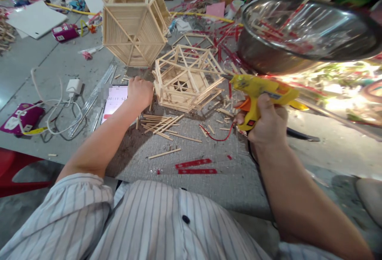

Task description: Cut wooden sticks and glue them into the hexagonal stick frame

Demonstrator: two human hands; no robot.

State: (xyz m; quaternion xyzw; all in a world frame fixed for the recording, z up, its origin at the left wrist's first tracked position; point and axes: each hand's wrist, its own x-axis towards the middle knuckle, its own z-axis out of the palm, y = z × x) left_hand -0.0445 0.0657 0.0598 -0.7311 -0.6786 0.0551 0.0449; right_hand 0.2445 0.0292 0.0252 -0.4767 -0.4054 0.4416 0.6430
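Observation:
In my right hand is a yellow hot glue gun, with fingers wrapped round the handle by the orange trigger. Its nozzle points left, at the right corner of a hexagonal wooden stick frame. My left hand is closed against the frame's left side; its fingertips are hidden behind the knuckles. Thin sticks cross the frame's top like spokes. Loose wooden sticks lie in front of it. Partly under my left forearm lies a phone showing a timer.
Behind stands a larger stick-built hexagonal piece. A metal bowl with red-and-clear wrappers sits at right. A white charger, cables and a purple box are at left. Red-printed wrappers lie near the front edge.

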